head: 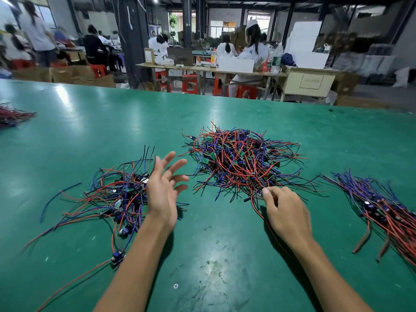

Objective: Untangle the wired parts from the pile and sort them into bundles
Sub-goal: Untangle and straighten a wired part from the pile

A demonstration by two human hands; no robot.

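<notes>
— Green mat (225, 255) under us, and where is the pile?

— Our tangled pile (243, 161) of red, blue and black wired parts lies mid-table, just beyond our hands.

— Our left hand (163, 194)?

— Fingers spread wide, holding nothing, beside the loose heap (117, 197) on the left.

— And our right hand (286, 212)?

— Curled at the pile's near edge, pinching a red wire (256, 208). We see a straighter bundle (382, 206) at far right.

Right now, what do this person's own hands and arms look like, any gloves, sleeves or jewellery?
Both are bare. The left hand and right hand wear no gloves, and no rings, watch or wristband show. Both forearms are uncovered down to the bottom edge of the picture, with no sleeve in view.
</notes>
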